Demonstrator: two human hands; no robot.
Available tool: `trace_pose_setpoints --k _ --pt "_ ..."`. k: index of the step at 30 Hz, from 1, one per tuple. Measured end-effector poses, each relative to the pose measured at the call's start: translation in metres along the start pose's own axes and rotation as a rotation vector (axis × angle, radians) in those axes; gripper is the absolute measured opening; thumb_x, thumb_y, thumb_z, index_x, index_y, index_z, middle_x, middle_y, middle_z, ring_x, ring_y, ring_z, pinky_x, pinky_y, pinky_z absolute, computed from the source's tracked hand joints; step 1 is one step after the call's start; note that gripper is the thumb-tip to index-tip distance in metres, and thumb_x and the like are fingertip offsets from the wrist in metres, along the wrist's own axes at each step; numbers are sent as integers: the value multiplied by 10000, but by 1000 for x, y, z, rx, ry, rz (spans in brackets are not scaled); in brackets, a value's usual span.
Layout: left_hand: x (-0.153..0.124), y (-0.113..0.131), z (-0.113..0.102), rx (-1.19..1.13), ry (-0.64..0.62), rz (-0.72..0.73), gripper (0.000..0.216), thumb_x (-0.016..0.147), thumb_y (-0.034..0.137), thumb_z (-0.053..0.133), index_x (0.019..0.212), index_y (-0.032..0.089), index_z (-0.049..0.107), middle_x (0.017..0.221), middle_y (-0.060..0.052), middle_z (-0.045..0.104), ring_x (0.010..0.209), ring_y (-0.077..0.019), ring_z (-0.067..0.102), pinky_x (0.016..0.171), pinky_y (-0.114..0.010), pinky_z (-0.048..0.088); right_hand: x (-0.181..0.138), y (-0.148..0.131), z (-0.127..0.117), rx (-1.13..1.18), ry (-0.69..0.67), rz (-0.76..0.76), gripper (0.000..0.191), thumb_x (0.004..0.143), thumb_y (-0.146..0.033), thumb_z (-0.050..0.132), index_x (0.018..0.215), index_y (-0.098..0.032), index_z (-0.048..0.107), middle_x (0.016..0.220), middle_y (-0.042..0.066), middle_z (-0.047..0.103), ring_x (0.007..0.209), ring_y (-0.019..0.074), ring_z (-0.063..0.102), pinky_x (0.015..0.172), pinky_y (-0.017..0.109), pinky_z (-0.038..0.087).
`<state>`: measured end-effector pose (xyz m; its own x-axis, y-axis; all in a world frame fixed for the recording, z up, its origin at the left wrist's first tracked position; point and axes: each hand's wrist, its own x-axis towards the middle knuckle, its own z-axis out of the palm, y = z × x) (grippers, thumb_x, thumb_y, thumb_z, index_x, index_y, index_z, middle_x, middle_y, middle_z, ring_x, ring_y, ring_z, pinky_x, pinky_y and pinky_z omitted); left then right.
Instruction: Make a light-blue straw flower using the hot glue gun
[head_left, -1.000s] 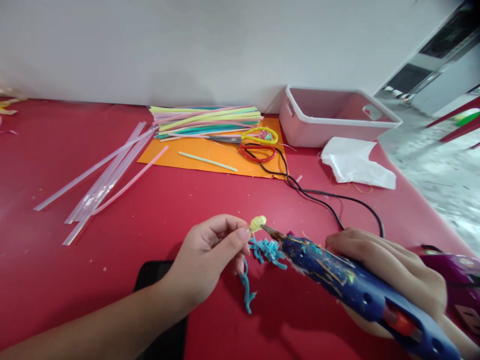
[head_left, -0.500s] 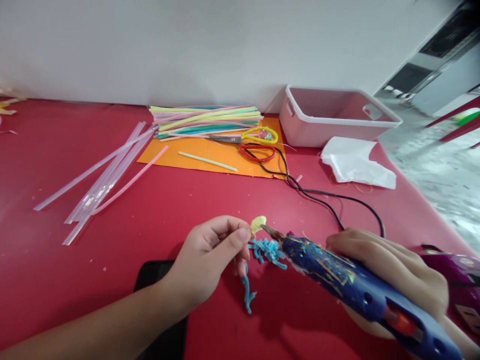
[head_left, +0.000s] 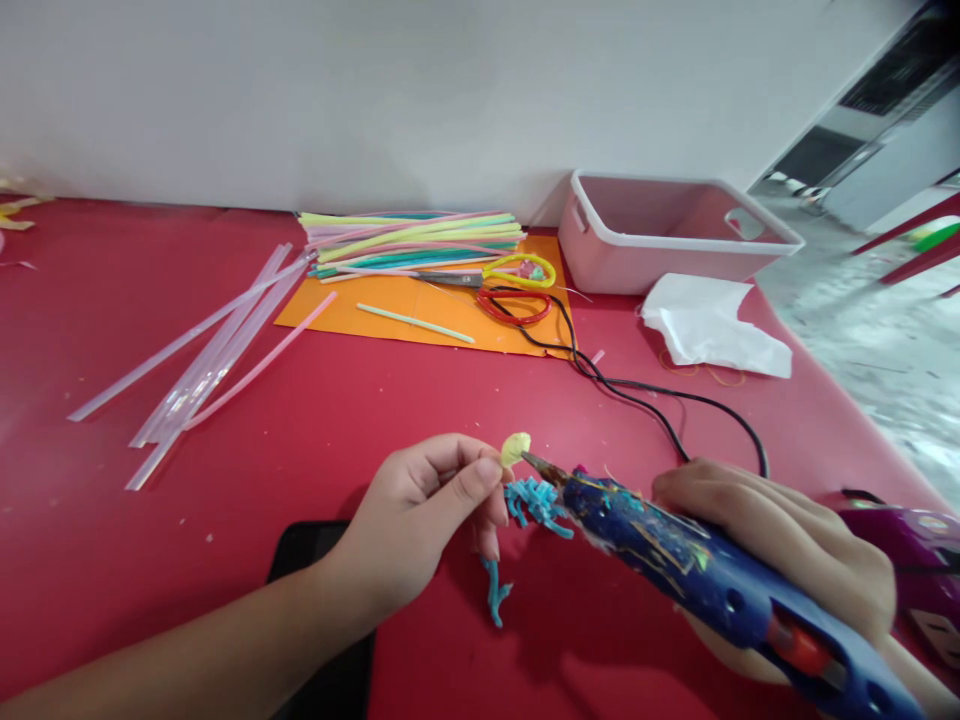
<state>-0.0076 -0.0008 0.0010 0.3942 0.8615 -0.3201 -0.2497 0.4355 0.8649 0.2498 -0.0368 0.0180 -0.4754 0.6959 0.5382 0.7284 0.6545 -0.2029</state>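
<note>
Left hand (head_left: 427, 520) in near the middle of the red table (head_left: 225, 520), thumb and forefinger pinched on a small yellow curl (head_left: 515, 447), the other fingers tucked loosely under. It holds the curl just above the tabletop at the far-right tip of those fingers. In from the near right comes the blue glue gun (head_left: 712, 580), the right hand (head_left: 780, 550) wrapped over its body in a full grip. The gun's long axis runs from the near-right corner up toward the far left, and its nozzle (head_left: 536, 464) points straight at the curl, right at its lower edge (touching or a hair apart, too close to call). So the curl lies just left of the nozzle and just right of the left thumb, with the left hand the nearer one. Below the nozzle a teal fringe (head_left: 536, 500) lies on the table, with a teal scrap (head_left: 495, 590) nearer the camera. The black cord (head_left: 637, 395) trails away toward the orange sheet (head_left: 420, 310), where the scissors (head_left: 517, 272) and the straw bundle (head_left: 412, 240) lie.
</note>
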Motion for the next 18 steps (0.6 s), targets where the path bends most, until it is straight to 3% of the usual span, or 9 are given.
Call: trace_pose_setpoints --k 12,18 --pt "-1 4 3 -45 -19 -54 298 847 387 748 739 133 636 594 17 686 441 -55 603 484 -148 480 -1 -3 -3 -42 -47 13 189 831 -102 507 984 -199 560 831 44 672 697 183 682 621 297 549" --pt "-1 0 -2 -22 -41 22 288 876 370 731 745 139 617 606 40 682 463 -29 598 508 -119 486 -2 -2 1 -5 10 53 167 828 -95 534 960 -194 563 821 33 651 671 147 661 606 267 535"
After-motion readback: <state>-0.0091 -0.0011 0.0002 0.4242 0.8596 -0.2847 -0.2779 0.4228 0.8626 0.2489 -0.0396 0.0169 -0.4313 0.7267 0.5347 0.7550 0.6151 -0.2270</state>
